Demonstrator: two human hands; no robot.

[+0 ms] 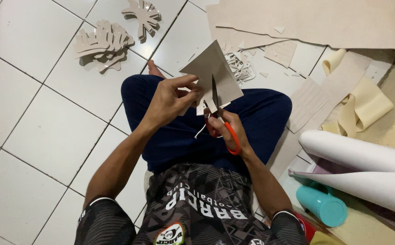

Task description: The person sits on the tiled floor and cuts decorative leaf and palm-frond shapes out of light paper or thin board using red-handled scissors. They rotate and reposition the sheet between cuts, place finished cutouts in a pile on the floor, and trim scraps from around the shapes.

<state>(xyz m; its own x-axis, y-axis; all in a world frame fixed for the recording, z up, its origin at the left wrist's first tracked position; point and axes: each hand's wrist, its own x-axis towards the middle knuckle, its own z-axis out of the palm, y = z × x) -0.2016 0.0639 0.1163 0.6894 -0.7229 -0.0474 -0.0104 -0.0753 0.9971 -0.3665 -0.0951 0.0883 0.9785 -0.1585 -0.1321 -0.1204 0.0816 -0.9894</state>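
Cutting the sheet [215, 72], held up over my lap above the floor [47, 127]. Left hand [170, 100] pinches its lower edge; right hand [227, 129] is closed through the scissors [220, 115], blades up into it. I'd say: turn the sheet, not the scissors, thumb off the line. Cutouts [104, 43] lie well apart.

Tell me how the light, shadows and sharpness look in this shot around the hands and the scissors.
Head view: soft, dim indoor light, no hard glare on the floor tiles. The cut shapes cast short soft shadows. The left hand, sheet and scissors are fairly sharp; the right hand lies shaded. Wide lens bends the edges.
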